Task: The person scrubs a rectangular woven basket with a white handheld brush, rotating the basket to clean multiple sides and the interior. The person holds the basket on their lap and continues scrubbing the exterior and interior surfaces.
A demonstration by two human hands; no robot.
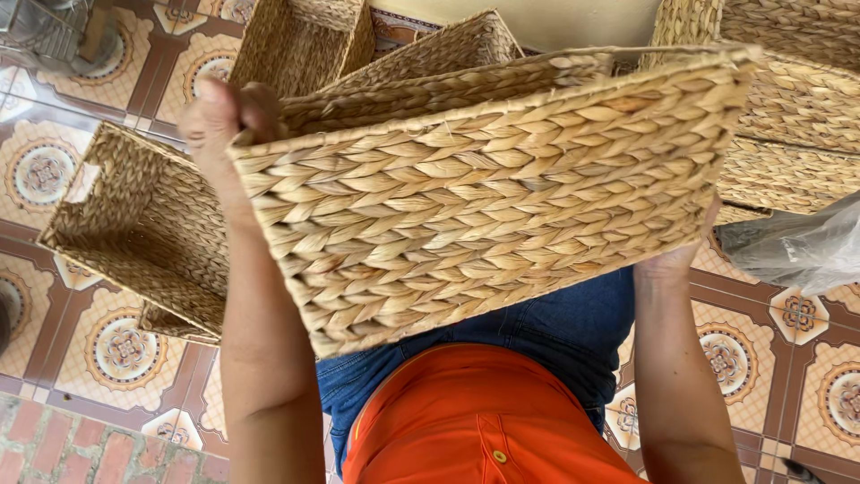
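I hold a rectangular woven straw basket (484,188) up in front of me, its braided side wall facing the camera. My left hand (219,121) grips its left end near the rim, thumb over the edge. My right hand (676,255) supports the right end from below; most of that hand is hidden behind the basket. Below the basket are my orange shirt and blue jeans.
Another woven basket (134,224) with a cut-out handle lies on its side on the patterned tile floor at left. More baskets (305,40) stand behind, and a stack (797,108) rises at the right. A clear plastic bag (802,246) lies by the stack. Brick paving (72,444) shows bottom left.
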